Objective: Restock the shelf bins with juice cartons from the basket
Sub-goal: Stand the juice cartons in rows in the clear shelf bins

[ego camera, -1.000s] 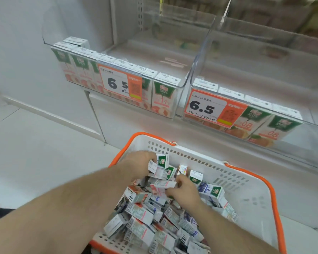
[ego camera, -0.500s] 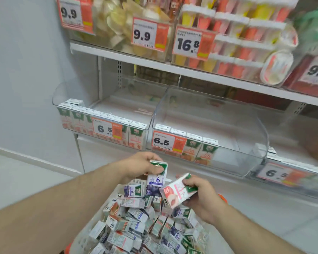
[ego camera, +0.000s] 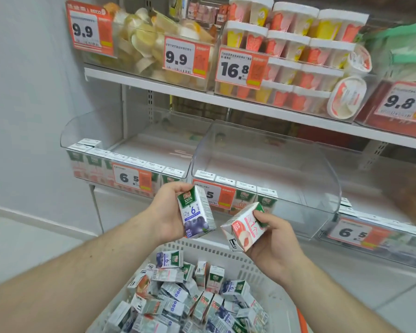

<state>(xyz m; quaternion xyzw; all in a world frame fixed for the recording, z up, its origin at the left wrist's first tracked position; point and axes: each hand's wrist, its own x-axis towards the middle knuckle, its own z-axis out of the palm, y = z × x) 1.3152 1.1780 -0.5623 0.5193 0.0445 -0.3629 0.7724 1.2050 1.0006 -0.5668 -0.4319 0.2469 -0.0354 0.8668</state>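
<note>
My left hand (ego camera: 167,212) grips an upright blueberry juice carton (ego camera: 195,212) above the basket. My right hand (ego camera: 273,243) holds a tilted peach juice carton (ego camera: 244,228) just to its right. Below them the white basket (ego camera: 216,252) is piled with several more cartons (ego camera: 190,299). On the shelf behind, a clear left bin (ego camera: 130,150) has a front row of cartons. The middle bin (ego camera: 286,169) holds several cartons along its front left, and a third bin (ego camera: 375,236) stands lower right.
The upper shelf (ego camera: 226,99) carries bins of fruit cups and yoghurt tubs with price tags 9.9, 16.8 and 9.8. A grey wall (ego camera: 22,116) stands to the left. The basket's orange rim (ego camera: 302,320) shows at lower right.
Both hands left the basket pile, each lifting a carton up in front of the bins. My view rose from the basket to the shelves.
</note>
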